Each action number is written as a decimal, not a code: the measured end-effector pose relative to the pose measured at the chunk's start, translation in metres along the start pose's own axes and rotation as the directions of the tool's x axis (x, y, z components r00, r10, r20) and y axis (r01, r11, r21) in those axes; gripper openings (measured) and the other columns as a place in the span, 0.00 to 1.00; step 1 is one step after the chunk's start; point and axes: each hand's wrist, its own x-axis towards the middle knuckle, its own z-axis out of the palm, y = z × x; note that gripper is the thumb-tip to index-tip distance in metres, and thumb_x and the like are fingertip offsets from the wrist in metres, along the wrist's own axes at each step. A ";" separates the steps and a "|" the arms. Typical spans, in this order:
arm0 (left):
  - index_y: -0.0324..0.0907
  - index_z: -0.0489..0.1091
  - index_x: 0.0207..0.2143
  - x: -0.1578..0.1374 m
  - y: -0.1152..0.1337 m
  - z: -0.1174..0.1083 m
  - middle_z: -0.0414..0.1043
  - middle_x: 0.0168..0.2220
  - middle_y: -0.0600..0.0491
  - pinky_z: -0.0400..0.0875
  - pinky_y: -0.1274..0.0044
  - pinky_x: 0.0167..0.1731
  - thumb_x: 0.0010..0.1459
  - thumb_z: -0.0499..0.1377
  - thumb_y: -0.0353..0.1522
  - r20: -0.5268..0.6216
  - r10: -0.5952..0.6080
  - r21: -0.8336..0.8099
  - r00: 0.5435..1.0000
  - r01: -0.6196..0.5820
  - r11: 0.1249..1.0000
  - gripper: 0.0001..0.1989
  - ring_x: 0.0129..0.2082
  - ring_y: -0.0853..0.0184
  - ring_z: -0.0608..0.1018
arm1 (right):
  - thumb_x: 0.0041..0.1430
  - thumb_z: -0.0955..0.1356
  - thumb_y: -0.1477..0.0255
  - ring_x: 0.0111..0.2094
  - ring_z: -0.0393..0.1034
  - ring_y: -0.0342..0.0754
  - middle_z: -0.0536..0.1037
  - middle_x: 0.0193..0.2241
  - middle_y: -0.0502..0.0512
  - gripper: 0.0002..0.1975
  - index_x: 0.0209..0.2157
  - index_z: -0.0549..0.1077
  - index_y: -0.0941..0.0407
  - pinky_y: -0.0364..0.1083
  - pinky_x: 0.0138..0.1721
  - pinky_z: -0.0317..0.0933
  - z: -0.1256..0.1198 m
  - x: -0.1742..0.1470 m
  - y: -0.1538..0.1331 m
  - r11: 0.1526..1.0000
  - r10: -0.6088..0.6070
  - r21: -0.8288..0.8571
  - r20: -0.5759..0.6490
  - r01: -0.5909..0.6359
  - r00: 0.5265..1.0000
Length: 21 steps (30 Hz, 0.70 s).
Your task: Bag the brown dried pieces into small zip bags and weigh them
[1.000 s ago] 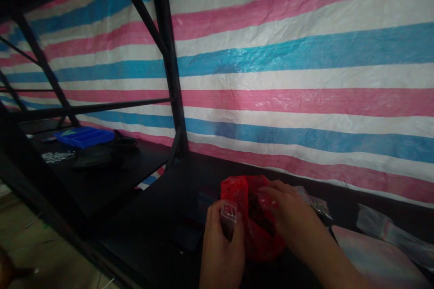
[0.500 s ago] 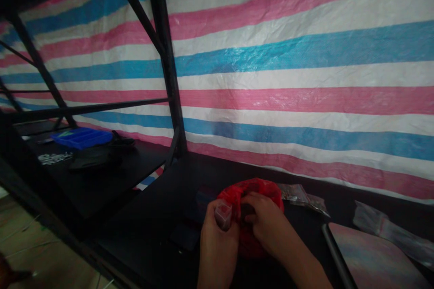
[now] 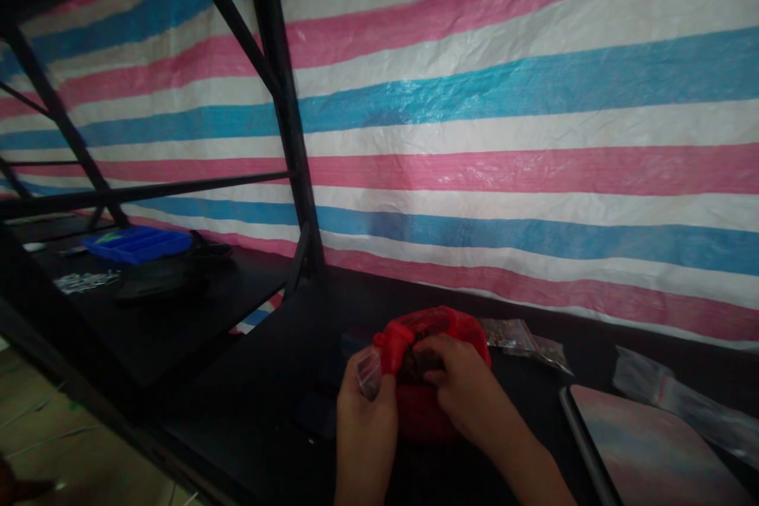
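Observation:
A red plastic bag (image 3: 456, 324) stands with its mouth open on the black shelf, small dark pieces showing inside. My left hand (image 3: 364, 427) is closed round a small clear plastic bag (image 3: 368, 373) at the red bag's left rim. Over the red bag's opening, my right hand (image 3: 456, 371) reaches in with curled fingers. Its fingertips are among the dark contents, and what they pinch is hidden.
Small filled clear packets (image 3: 522, 341) lie right of the red bag. Farther right are a clear plastic bag (image 3: 670, 387) and a flat pastel-coloured object (image 3: 646, 443). A black post (image 3: 290, 118) rises at left; beyond it sits a blue tray (image 3: 139, 243).
My left hand with the clear bag has shifted a little left, away from my right hand. More of the red bag's dark contents now shows between my hands.

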 end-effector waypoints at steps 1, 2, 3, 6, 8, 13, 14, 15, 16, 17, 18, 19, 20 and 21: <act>0.39 0.73 0.39 0.000 -0.001 0.000 0.83 0.37 0.44 0.79 0.63 0.41 0.41 0.61 0.38 0.020 -0.011 -0.016 1.000 0.011 1.000 0.21 0.37 0.54 0.84 | 0.54 0.67 0.87 0.54 0.78 0.56 0.84 0.49 0.60 0.23 0.48 0.81 0.54 0.52 0.56 0.67 0.000 0.000 0.003 1.000 0.004 0.011 -0.005 -0.004 1.000; 0.39 0.73 0.39 0.000 -0.001 0.001 0.83 0.37 0.43 0.79 0.62 0.41 0.40 0.62 0.38 0.043 -0.019 -0.030 0.999 0.020 0.999 0.21 0.37 0.53 0.85 | 0.54 0.67 0.87 0.53 0.78 0.57 0.84 0.49 0.60 0.22 0.47 0.81 0.55 0.52 0.56 0.68 0.001 0.000 0.005 1.000 0.005 0.023 -0.007 -0.005 1.000; 0.39 0.73 0.39 0.000 -0.002 0.001 0.83 0.37 0.43 0.79 0.62 0.41 0.40 0.62 0.38 0.062 -0.023 -0.041 0.998 0.026 0.999 0.21 0.37 0.53 0.85 | 0.54 0.66 0.87 0.53 0.79 0.56 0.85 0.48 0.60 0.22 0.46 0.81 0.55 0.52 0.55 0.68 0.000 -0.001 0.006 0.999 0.005 0.034 -0.005 -0.004 1.000; 0.39 0.73 0.41 -0.001 -0.005 0.004 0.83 0.38 0.43 0.79 0.63 0.42 0.40 0.64 0.37 0.086 -0.023 -0.068 0.996 0.029 0.997 0.22 0.38 0.53 0.85 | 0.54 0.66 0.87 0.50 0.81 0.53 0.86 0.46 0.59 0.22 0.45 0.82 0.55 0.49 0.53 0.69 -0.004 -0.004 0.008 0.995 -0.001 0.100 0.019 -0.001 1.000; 0.39 0.72 0.43 -0.002 -0.006 0.006 0.83 0.39 0.44 0.79 0.64 0.42 0.42 0.66 0.38 0.089 -0.018 -0.085 0.996 0.026 0.996 0.23 0.38 0.55 0.85 | 0.56 0.65 0.86 0.49 0.82 0.52 0.87 0.45 0.59 0.21 0.46 0.82 0.56 0.49 0.53 0.70 -0.009 -0.006 0.007 0.982 0.016 0.188 0.038 -0.023 0.999; 0.41 0.72 0.44 -0.008 -0.006 0.010 0.81 0.40 0.46 0.78 0.66 0.45 0.50 0.67 0.43 0.177 0.038 -0.037 0.983 -0.032 0.999 0.22 0.40 0.57 0.84 | 0.56 0.65 0.84 0.48 0.82 0.53 0.87 0.45 0.59 0.20 0.45 0.82 0.57 0.51 0.55 0.71 -0.026 -0.009 0.003 0.895 -0.004 0.444 0.089 -0.036 0.996; 0.41 0.72 0.44 -0.009 -0.006 0.010 0.81 0.40 0.46 0.78 0.67 0.44 0.52 0.66 0.43 0.186 0.060 -0.003 0.981 -0.060 0.998 0.21 0.40 0.57 0.83 | 0.56 0.65 0.83 0.48 0.83 0.53 0.87 0.45 0.59 0.19 0.45 0.82 0.57 0.52 0.55 0.72 -0.029 -0.010 0.004 0.877 -0.013 0.479 0.089 -0.031 0.996; 0.41 0.72 0.44 -0.011 -0.007 0.010 0.81 0.40 0.46 0.78 0.67 0.43 0.54 0.65 0.44 0.188 0.083 0.037 0.979 -0.091 0.995 0.20 0.39 0.57 0.83 | 0.57 0.65 0.82 0.48 0.83 0.53 0.87 0.45 0.59 0.19 0.44 0.82 0.56 0.52 0.55 0.72 -0.032 -0.010 0.005 0.866 -0.016 0.500 0.083 -0.028 0.996; 0.42 0.72 0.44 -0.012 -0.008 0.009 0.81 0.39 0.46 0.78 0.68 0.42 0.55 0.64 0.44 0.183 0.104 0.079 0.978 -0.120 0.990 0.19 0.38 0.57 0.83 | 0.57 0.65 0.81 0.48 0.83 0.53 0.87 0.44 0.59 0.18 0.44 0.82 0.56 0.53 0.55 0.73 -0.036 -0.011 0.007 0.861 -0.014 0.509 0.067 -0.022 0.998; 0.42 0.72 0.44 -0.013 -0.009 0.009 0.80 0.39 0.47 0.77 0.69 0.41 0.57 0.63 0.44 0.186 0.122 0.121 0.975 -0.146 0.982 0.18 0.38 0.58 0.82 | 0.57 0.65 0.81 0.47 0.83 0.54 0.87 0.43 0.58 0.18 0.44 0.82 0.55 0.53 0.55 0.73 -0.040 -0.012 0.009 0.859 -0.014 0.512 0.045 -0.011 0.999; 0.43 0.73 0.44 -0.014 -0.010 0.008 0.80 0.38 0.47 0.77 0.69 0.40 0.58 0.63 0.44 0.198 0.133 0.159 0.971 -0.165 0.973 0.17 0.37 0.58 0.82 | 0.57 0.65 0.80 0.47 0.83 0.54 0.87 0.43 0.58 0.17 0.44 0.82 0.55 0.54 0.54 0.73 -0.044 -0.013 0.011 0.859 -0.017 0.512 0.020 0.004 1.000; 0.43 0.74 0.44 -0.014 -0.011 0.007 0.81 0.38 0.48 0.77 0.70 0.39 0.59 0.63 0.44 0.216 0.139 0.186 0.967 -0.180 0.966 0.17 0.37 0.58 0.82 | 0.57 0.65 0.79 0.47 0.83 0.54 0.87 0.43 0.57 0.17 0.44 0.82 0.54 0.54 0.54 0.74 -0.048 -0.014 0.013 0.859 -0.022 0.511 -0.002 0.020 1.000; 0.44 0.74 0.44 -0.015 -0.012 0.006 0.81 0.38 0.48 0.76 0.71 0.39 0.60 0.63 0.45 0.234 0.144 0.204 0.961 -0.194 0.960 0.16 0.37 0.58 0.82 | 0.57 0.65 0.79 0.47 0.83 0.54 0.87 0.44 0.57 0.17 0.44 0.82 0.53 0.54 0.55 0.74 -0.052 -0.015 0.013 0.860 -0.028 0.508 -0.023 0.035 0.999; 0.45 0.75 0.43 -0.015 -0.012 0.006 0.81 0.39 0.48 0.77 0.71 0.39 0.60 0.63 0.45 0.247 0.151 0.212 0.957 -0.206 0.955 0.15 0.38 0.58 0.82 | 0.57 0.65 0.78 0.47 0.83 0.53 0.87 0.44 0.56 0.17 0.44 0.82 0.52 0.54 0.55 0.74 -0.055 -0.016 0.012 0.864 -0.032 0.502 -0.038 0.047 0.999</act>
